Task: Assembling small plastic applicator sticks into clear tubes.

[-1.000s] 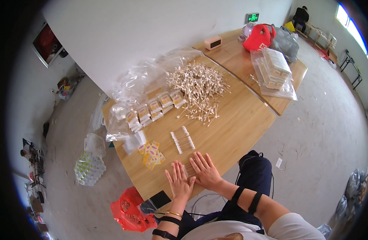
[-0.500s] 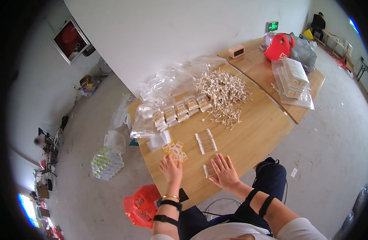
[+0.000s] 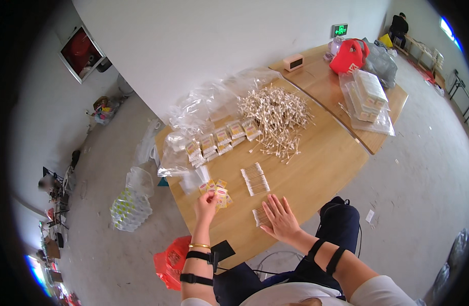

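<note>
Over a small heap of yellow-and-white cards (image 3: pixel 224 201), my left hand (image 3: pixel 206 205) has its thumb and fingertips pinched on the edge of one card. My right hand (image 3: pixel 282 220) lies flat with fingers spread, partly covering a short row of cotton swabs (image 3: pixel 259 217) on the wooden table (image 3: pixel 316 176). A second row of cotton swabs (image 3: pixel 255 179) lies side by side just beyond it. Further back is a big loose pile of cotton swabs (image 3: pixel 275 115). Small clear bags (image 3: pixel 193 179) lie beside the cards.
Several filled packets (image 3: pixel 223 137) stand lined up before crumpled clear plastic (image 3: pixel 199 107). On the adjoining table are a pink clock (image 3: pixel 293 62), a red bag (image 3: pixel 349 57) and stacked white packs (image 3: pixel 368 94). A red plastic bag (image 3: pixel 172 262) hangs near the left table edge.
My left hand has gone from loosely open beside the cards to pinching one of them. My right hand stays flat on the swabs. The whole view has shifted slightly.
</note>
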Demonstrator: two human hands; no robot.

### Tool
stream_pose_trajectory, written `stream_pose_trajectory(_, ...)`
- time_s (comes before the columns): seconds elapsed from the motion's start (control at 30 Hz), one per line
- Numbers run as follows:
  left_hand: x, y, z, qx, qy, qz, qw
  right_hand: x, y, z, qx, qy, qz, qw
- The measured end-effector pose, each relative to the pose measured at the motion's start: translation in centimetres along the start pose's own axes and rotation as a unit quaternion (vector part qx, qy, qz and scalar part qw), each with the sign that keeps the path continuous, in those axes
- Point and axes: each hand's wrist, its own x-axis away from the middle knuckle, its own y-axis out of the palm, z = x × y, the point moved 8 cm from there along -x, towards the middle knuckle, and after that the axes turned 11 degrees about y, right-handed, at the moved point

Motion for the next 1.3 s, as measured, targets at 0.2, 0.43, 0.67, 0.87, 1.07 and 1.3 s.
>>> stream_pose_trajectory(0.2, 5.4, 9.0, 4.1, 0.146, 0.023, -0.182, 0.972, -0.1, 0.3, 0.3, -0.004, 0.003, 0.005, 1.000)
stream_pose_trajectory(0.43, 5.2, 10.9, 6.2, 0.052, 0.038, -0.177, 0.982, 0.0, 0.2, 0.1, -0.015, -0.003, 0.014, 1.000)
stream_pose_trajectory(0.67, 5.0, 9.6, 7.3, 0.022, 0.045, -0.162, 0.986, 0.0, -0.1, -0.3, 0.000, -0.007, 0.005, 1.000)
stream_pose_trajectory(0.87, 9.5, -1.8, 2.9, 0.014, 0.031, 0.012, 0.999, 0.1, 0.1, -0.7, 0.008, -0.011, 0.003, 1.000)
stream_pose_trajectory(1.07, 19.7, -9.2, -2.3, -0.161, -0.080, 0.015, 0.984, 0.6, 0.6, -1.5, -0.007, -0.026, 0.011, 1.000)
stream_pose_trajectory(1.3, 20.8, -6.4, 0.4, -0.257, -0.006, -0.070, 0.964, 3.5, 3.8, -11.3, -0.013, -0.090, -0.024, 0.996)
